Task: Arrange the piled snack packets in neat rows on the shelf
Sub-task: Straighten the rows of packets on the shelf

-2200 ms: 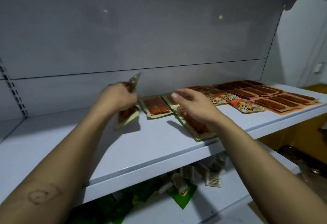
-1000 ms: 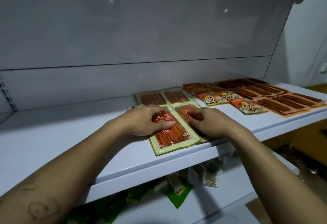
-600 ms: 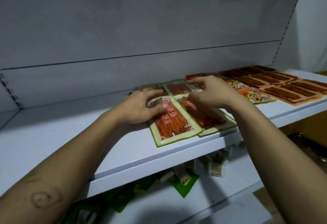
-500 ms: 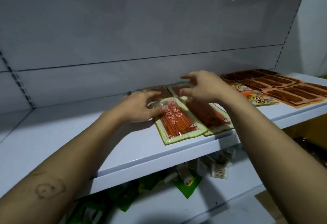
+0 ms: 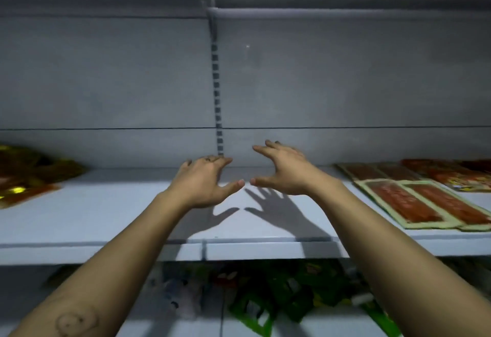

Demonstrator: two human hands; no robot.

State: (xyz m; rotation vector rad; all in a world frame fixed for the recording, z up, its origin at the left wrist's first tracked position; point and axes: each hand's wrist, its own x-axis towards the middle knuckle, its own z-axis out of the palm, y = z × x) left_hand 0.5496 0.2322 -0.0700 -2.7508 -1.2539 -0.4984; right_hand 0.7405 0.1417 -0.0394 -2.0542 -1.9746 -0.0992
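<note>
Both my hands hover empty above the middle of the white shelf [image 5: 119, 217], fingers spread, thumbs nearly meeting. My left hand [image 5: 203, 179] is just left of my right hand [image 5: 281, 170]. Green-edged packets of red snack sticks [image 5: 422, 203] lie flat in rows at the right end of the shelf, well clear of my right hand. Behind them lie orange packets [image 5: 457, 177]. A blurred pile of gold and red packets [image 5: 26, 174] sits at the far left of the shelf.
A slotted upright [image 5: 216, 92] runs up the back panel behind my hands. Under the shelf's front edge [image 5: 265, 250], a lower shelf holds scattered green and mixed packets [image 5: 265, 299]. Another shelf's rail [image 5: 318, 12] is overhead.
Both hands let go of the green-edged packets and moved left to the bare middle of the shelf. The view swung left, bringing the gold and red pile into sight.
</note>
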